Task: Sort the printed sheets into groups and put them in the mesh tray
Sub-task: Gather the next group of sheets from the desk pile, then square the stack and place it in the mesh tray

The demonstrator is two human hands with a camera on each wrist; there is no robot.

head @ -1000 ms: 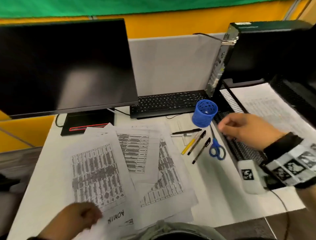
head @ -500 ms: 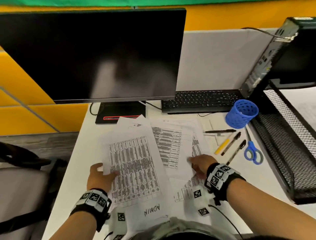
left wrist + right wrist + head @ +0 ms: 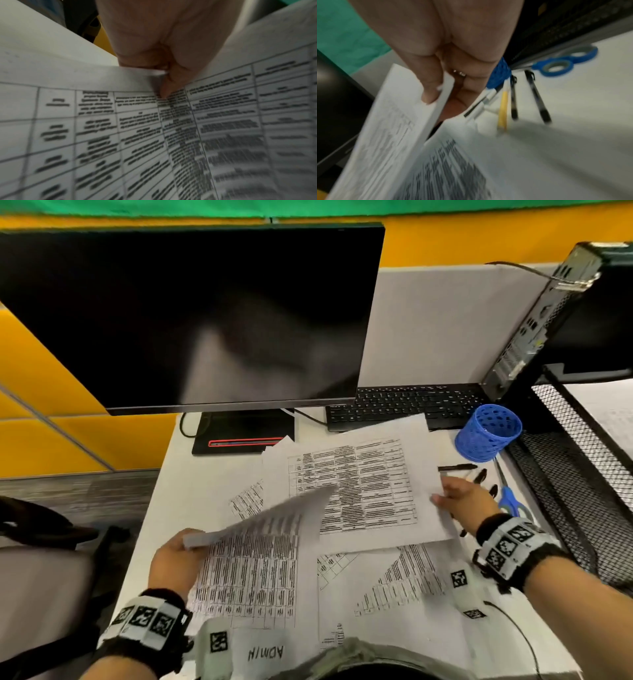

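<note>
The left hand (image 3: pixel 178 556) pinched the left edge of a printed sheet (image 3: pixel 260 546), thumb and fingers closed on it, so that the edge curled up off the desk (image 3: pixel 191 501); the lower part of that sheet carried the handwritten word ADMIN. The right hand (image 3: pixel 462 501) grasped the right edge of a second sheet (image 3: pixel 359 484), thumb on top and fingers underneath, holding it raised and tilted above the other papers. In the right wrist view that sheet's edge sat between thumb (image 3: pixel 429 86) and fingers. More sheets (image 3: pixel 394 580) lay spread flat beneath, overlapping one another in front of the person.

The mesh tray (image 3: pixel 582 474) stood at the desk's right side, with a white sheet already lying in its upper tier (image 3: pixel 603 412). Just beside it were a blue cup (image 3: pixel 488 433), blue-handled scissors (image 3: pixel 510 498) and some pens (image 3: pixel 457 468). A dark monitor (image 3: pixel 191 316) and a keyboard (image 3: pixel 404 404) stood behind the papers, and a computer tower (image 3: pixel 548 316) rose behind the tray.
</note>
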